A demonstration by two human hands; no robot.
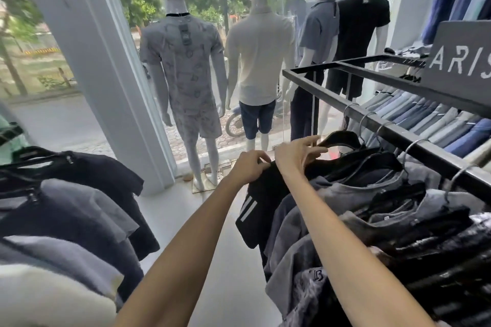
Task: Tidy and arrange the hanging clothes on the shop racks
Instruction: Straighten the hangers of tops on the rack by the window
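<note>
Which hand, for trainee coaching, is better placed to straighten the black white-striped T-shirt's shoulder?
Likely left: left hand pinches the black white-striped T-shirt at its shoulder; right hand holds the black plastic hanger by its tip.

A strip of pale bare floor runs open between two packed rows: dark and grey T-shirts on the left and grey and black T-shirts on the right, hung tight under a black metal rail. A black T-shirt with white stripes juts into the strip. Ahead, a white pillar and four dressed mannequins close it off. The rail's near-window end, before the first wire hanger, is bare.
</note>
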